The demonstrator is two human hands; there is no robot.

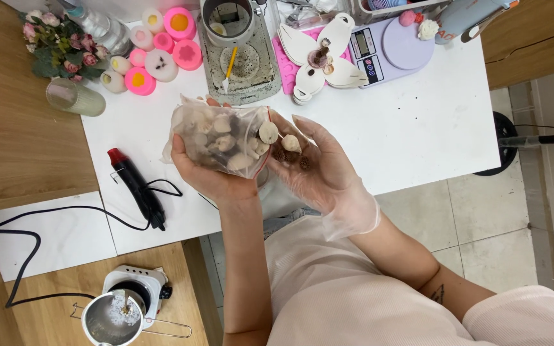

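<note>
The left hand (209, 170) is clamped from below on a clear plastic bag (222, 136) full of pale seashells, holding it just above the near edge of the white bench (418, 128). The bag's mouth points toward the right hand (312, 163), which wears a thin clear glove and lies palm up just beside the bag, its fingers spread apart and slightly cupped. A few small shells (290, 147) rest on that gloved palm, some pale and some brown and ridged, touching the bag's open edge. Left of the bag, a black heat gun (137, 189) with a red tip lies on the bench, its cord trailing off toward the wooden surface further left. Beyond the bag, at the far side of the bench, stands a grey tray (238, 64) with a metal pot on it and a yellow-handled tool leaning inside. Left of that tray sit pink and white moulds (161, 45) and a bunch of pink flowers (59, 45). Right of the tray lie white petal-shaped pieces (322, 57) and a lilac kitchen scale (392, 45). Below the heat gun, a small white hot plate (136, 288) carries a metal pitcher.
</note>
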